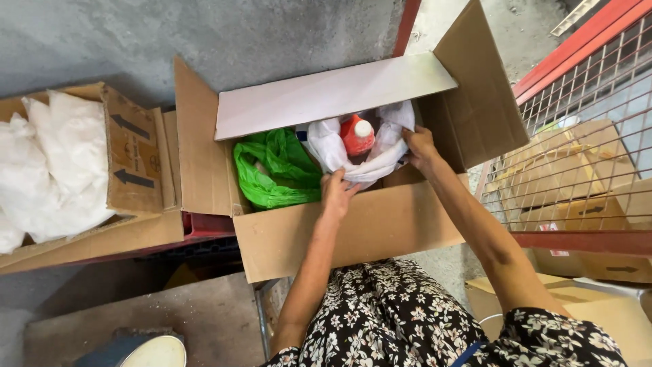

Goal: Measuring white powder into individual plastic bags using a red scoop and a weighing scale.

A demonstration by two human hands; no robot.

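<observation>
An open cardboard box [353, 234] stands in front of me with its flaps spread. Inside it lies a white plastic bag [329, 146] holding a red bottle with a white cap [358, 134]. My left hand [336, 194] grips the bag's near edge. On the bag's right edge, my right hand [421, 146] pinches the plastic, so the bag mouth is held apart around the bottle. A green plastic bag [275, 170] fills the box's left part, beside the white one.
A second cardboard box [132, 160] at the left holds white bags [51, 163]. A red wire-mesh cage [584, 136] with more cartons stands at the right. Grey concrete floor lies beyond. A wooden board [170, 319] and a round lid [159, 351] are at the lower left.
</observation>
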